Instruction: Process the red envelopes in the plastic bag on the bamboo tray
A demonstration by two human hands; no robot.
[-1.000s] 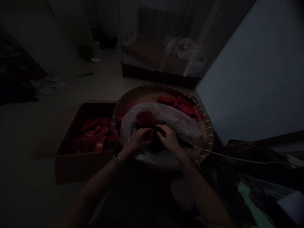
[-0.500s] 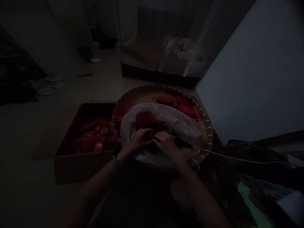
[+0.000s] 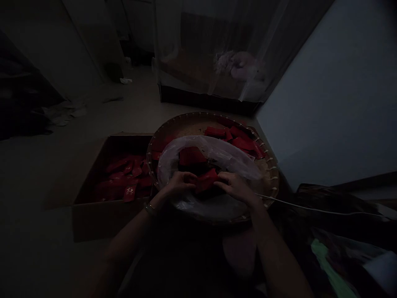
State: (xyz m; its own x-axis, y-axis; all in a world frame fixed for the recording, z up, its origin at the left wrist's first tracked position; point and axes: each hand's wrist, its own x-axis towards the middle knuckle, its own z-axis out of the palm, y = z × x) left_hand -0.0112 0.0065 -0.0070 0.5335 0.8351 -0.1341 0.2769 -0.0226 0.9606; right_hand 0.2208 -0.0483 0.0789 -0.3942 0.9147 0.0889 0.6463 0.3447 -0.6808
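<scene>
lighting: honestly super dim, so I can only call colours and rough shapes.

cardboard box [image 3: 93, 215]: sits on the floor at the left, touching the basket's left rim. Its bottom is covered in loose red packets [image 3: 124, 178], one with pale print on it near the box's front edge.

left hand [image 3: 176, 185]: mine, with a bracelet [image 3: 150, 208] on the wrist. Fingers are curled onto the left end of the red packet, pinching it.

red packet [image 3: 205, 181]: held between both hands, just above the plastic bag, over the near half of the basket. It's tilted, right end higher.

plastic bag [image 3: 229, 159]: clear, crumpled, lying across the middle of the basket. A second red piece [image 3: 190, 156] sits in it, just behind the one I'm holding.

woven basket [image 3: 269, 165]: round and shallow, in the centre of the floor. More red packets [image 3: 238, 140] are piled along its far-right rim.

right hand [image 3: 237, 188]: fingers closed on the right end of the same packet, so both hands have it.

white cable [image 3: 310, 208]: runs from the basket's right edge off to the right, over dark clutter.
</scene>
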